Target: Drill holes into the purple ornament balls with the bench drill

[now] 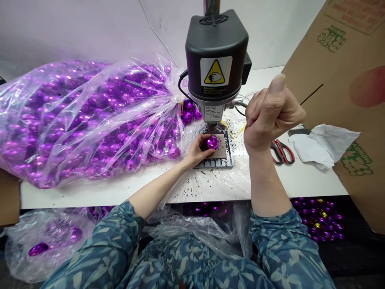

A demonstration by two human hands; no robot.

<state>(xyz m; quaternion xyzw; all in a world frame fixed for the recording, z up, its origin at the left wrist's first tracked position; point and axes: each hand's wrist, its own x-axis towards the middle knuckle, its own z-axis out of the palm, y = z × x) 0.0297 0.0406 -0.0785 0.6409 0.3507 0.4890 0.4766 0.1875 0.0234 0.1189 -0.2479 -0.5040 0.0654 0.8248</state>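
Note:
My left hand [200, 150] pinches a shiny purple mirrored ball [212, 142] between thumb and fingers. The ball rests on a small brown board [221, 146] atop the slotted metal base [231, 160] of a bench drill press [216, 60]. Just above the ball is the drill chuck [212, 127]; the bit cannot be made out. To the right of the press head, my right hand [272, 114] is raised and closed around the press's feed lever [240, 103], most of which the fingers hide. A thin dark rod [312, 94] shows beyond that hand.
A large clear bag [90, 120] of purple balls fills the table's left. Red-and-black scissors [282, 152] and crumpled white paper [320, 146] lie at right, beside a tall cardboard box [339, 72]. Dark specks litter the white table [192, 188]. More purple balls [320, 218] sit below its edge.

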